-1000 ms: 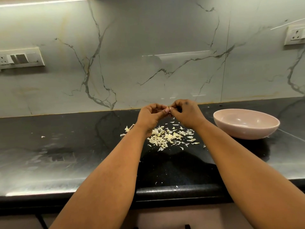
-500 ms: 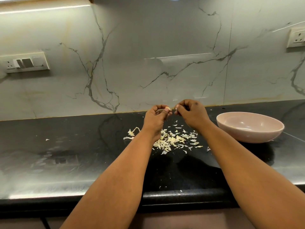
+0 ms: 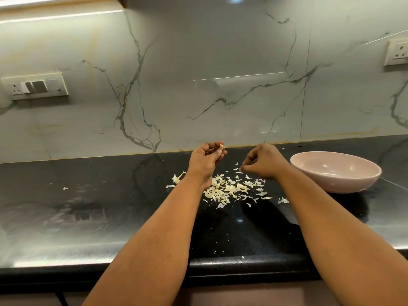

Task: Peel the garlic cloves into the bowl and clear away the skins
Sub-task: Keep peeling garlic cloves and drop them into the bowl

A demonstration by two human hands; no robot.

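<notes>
A garlic clove (image 3: 220, 147), small and pale, sat pinched at the fingertips of the left hand (image 3: 205, 161), raised above the black countertop (image 3: 110, 195) near the marble backsplash (image 3: 198, 85). Its long axis could not be told at this size. At the far left, a switch panel (image 3: 35, 88) was fixed to the wall, and one stray flake of skin (image 3: 65, 188) lay alone on the counter.

Below and between the two hands, a loose pile of garlic skins (image 3: 229, 188) spread across the counter, with a few scraps lying apart at its left and right edges.

The right hand (image 3: 265, 162) was lower and well apart from the left, its fingers curled with the tips drawn together. It seemed to pinch a thin scrap of skin just over the pile, though that was too small to confirm.

To the right of that hand stood a pale pink bowl (image 3: 335, 184), with a few small pale pieces inside that were probably peeled cloves. A wall socket (image 3: 397, 53) showed at the far right edge.

The clove lay to the left of the bowl, with the right hand between them. The clove-holding hand was the farther of the two from the bowl, so dropping it in would likely mean reaching rightward across the pile, or passing it to the nearer hand.
</notes>
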